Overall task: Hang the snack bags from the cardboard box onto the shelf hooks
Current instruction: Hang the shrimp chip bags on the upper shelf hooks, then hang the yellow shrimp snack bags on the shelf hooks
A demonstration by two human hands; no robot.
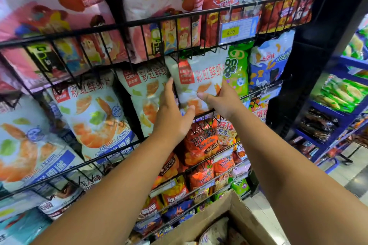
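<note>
Head view: upright snack bag (pixel 201 85) sits between left hand (pixel 171 119), fingers flat, and right hand (pixel 221 103) pinching it.

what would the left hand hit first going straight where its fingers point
Probably the wire rack above: the left hand points up along the shrimp chip bag. Depth is unclear.

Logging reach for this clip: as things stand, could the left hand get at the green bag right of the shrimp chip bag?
Probably not directly: the shrimp chip bag and the right hand gripping it lie between the left hand and the green bag.
</note>
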